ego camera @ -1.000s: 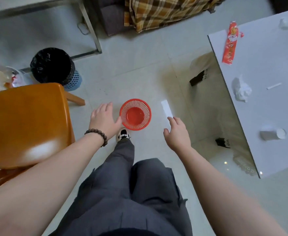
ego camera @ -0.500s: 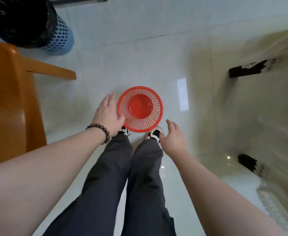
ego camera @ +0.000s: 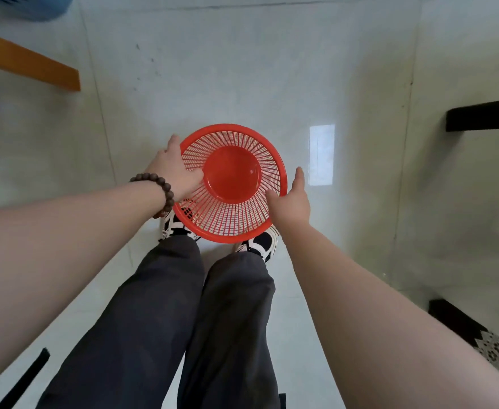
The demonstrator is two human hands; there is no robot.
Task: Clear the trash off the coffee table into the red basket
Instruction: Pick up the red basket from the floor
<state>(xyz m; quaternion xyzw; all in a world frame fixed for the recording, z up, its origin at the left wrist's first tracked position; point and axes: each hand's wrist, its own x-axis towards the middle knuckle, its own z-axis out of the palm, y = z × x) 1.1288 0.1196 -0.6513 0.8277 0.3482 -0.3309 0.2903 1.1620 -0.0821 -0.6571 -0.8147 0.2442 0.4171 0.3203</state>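
stage: start | basket [ego camera: 230, 184] empty, no trash in | left hand [ego camera: 174, 172] grasps rim, right hand [ego camera: 292, 202] cups its side | table out of view

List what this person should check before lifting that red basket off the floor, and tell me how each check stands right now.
1. Left hand on the red basket: ok, its thumb is inside the wall and its fingers are outside the rim.
2. Right hand on the basket: ok, it rests against the right rim with the thumb inside.
3. Grip closed firmly enough to lift: cannot tell.
4. Basket empty and ready for trash: ok, only its red bottom shows.
5. Basket clear of the shoes: not ok, its near edge overlaps both of them.
6. Trash on the coffee table located: cannot tell, the tabletop is out of view.
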